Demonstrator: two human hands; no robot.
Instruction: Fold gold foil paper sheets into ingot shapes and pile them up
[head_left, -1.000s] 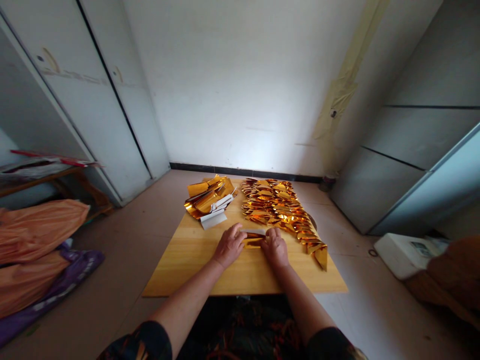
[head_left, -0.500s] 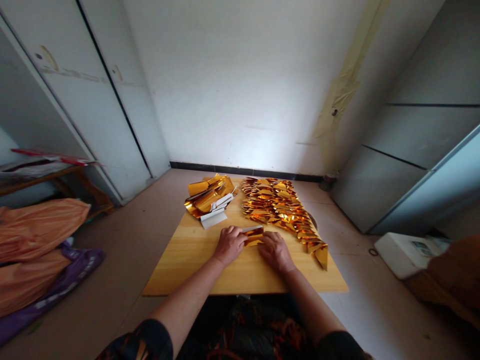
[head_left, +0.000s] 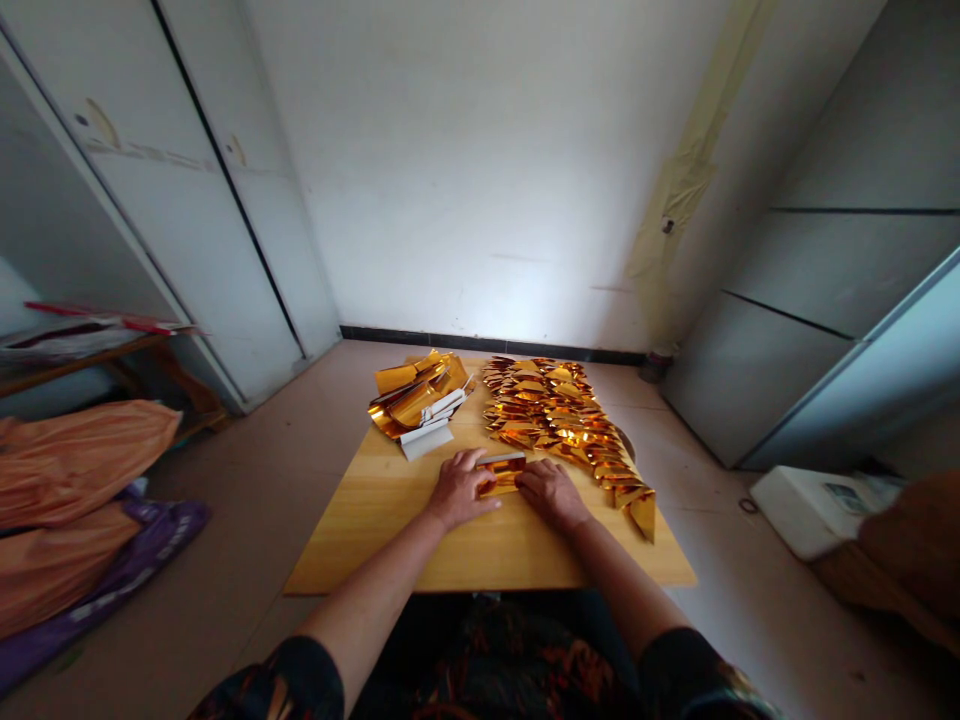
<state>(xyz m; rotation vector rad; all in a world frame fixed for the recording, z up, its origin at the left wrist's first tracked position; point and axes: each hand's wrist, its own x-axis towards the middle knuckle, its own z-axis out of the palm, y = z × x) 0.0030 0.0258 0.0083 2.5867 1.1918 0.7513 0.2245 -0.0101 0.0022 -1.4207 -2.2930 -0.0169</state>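
A sheet of gold foil paper (head_left: pixel 501 474), partly folded with a pale strip along its far edge, lies on the wooden board between my hands. My left hand (head_left: pixel 459 490) grips its left end, thumb on the near side and fingers at the far edge. At the right end, my right hand (head_left: pixel 553 494) holds the paper with bent fingers, which hide that end. Loose gold foil sheets (head_left: pixel 417 402) with white undersides are heaped at the board's far left. Rows of folded gold paper pieces (head_left: pixel 559 405) cover its far right and trail toward me.
The wooden board (head_left: pixel 360 540) sits low before a white wall (head_left: pixel 480 180). A grey cabinet (head_left: pixel 787 310) stands to the right, near a white foam box (head_left: pixel 799 510). Orange and purple bags (head_left: pixel 82 510) lie on the left beside a wooden bench (head_left: pixel 172 370).
My left thumb has moved out toward me, and the fingers have opened a little around the paper. The paper's far edge now stands up slightly more. My right hand has barely shifted.
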